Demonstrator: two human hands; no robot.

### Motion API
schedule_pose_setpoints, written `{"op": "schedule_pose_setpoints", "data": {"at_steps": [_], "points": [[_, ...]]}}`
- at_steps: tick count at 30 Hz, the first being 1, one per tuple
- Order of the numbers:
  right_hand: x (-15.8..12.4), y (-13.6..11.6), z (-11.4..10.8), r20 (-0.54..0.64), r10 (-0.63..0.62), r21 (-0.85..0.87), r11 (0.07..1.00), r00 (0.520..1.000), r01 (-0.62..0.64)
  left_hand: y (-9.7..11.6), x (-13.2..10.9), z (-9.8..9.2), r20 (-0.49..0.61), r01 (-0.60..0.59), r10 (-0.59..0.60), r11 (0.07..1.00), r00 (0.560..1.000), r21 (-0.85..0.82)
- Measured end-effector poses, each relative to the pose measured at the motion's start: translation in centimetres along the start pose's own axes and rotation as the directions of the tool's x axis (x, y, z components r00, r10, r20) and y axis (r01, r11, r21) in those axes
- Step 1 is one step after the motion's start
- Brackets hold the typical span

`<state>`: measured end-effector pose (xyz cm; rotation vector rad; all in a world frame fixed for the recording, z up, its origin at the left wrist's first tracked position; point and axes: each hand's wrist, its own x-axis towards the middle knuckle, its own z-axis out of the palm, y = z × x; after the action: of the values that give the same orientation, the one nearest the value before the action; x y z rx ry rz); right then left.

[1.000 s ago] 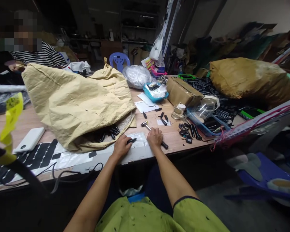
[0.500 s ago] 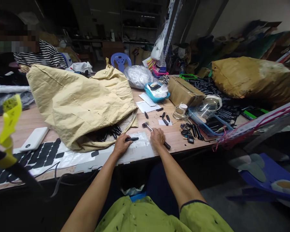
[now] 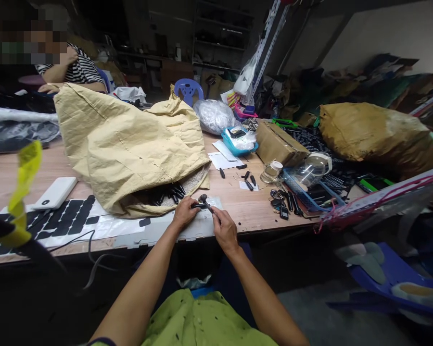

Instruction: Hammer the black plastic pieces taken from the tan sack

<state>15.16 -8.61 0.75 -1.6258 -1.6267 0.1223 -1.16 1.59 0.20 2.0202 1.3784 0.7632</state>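
Note:
In my right hand [image 3: 225, 229] is a small hammer [image 3: 203, 198], gripped by its shaft. The hammer's head is at a slim black piece [image 3: 197, 205]; whether the two touch I cannot tell. My left hand [image 3: 184, 214] pinches that piece at its left end, low over a grey board [image 3: 195, 231] at the table's front edge. A clear plastic sheet [image 3: 213, 201] lies on the board. Just behind my left hand, the mouth of a large cream sack [image 3: 137, 149] opens towards me, with several similar black pieces [image 3: 169, 193] inside.
Loose black pieces [image 3: 252, 180], a clear jar [image 3: 271, 172], keys [image 3: 277, 194] and a blue tray [image 3: 324, 204] lie to the right. Behind them stands a cardboard box [image 3: 281, 142]. A white power bank [image 3: 55, 193] sits left. Across the table is a person in a striped top [image 3: 81, 67].
My right hand has swung the hammer left, bringing its head from the bare table over to the black piece. My left hand still holds that piece. The other person's arm is now raised.

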Motion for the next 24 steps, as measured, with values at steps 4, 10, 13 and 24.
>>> {"op": "schedule_pose_setpoints", "data": {"at_steps": [4, 10, 13, 24], "points": [[-0.3, -0.1, 0.1, 0.070, -0.023, -0.164, 0.986, 0.997, 0.034, 0.2, -0.1, 0.1, 0.004, -0.020, 0.020, 1.000, 1.000, 0.012], [-0.3, -0.2, -0.6, 0.076, 0.059, -0.287, 0.957, 0.995, -0.034, 0.1, -0.3, 0.1, -0.013, -0.041, 0.041, 0.999, 0.999, 0.015], [-0.5, -0.1, -0.5, 0.097, 0.057, -0.318, 0.948, 0.994, -0.023, 0.0, -0.3, 0.1, -0.026, -0.052, 0.052, 0.999, 0.998, 0.010], [6.7, 4.4, -0.8, 0.033, 0.308, -0.530, 0.812, 0.951, -0.245, 0.6, -1.1, 0.4, -0.053, -0.052, 0.055, 0.997, 0.997, 0.063]]}}
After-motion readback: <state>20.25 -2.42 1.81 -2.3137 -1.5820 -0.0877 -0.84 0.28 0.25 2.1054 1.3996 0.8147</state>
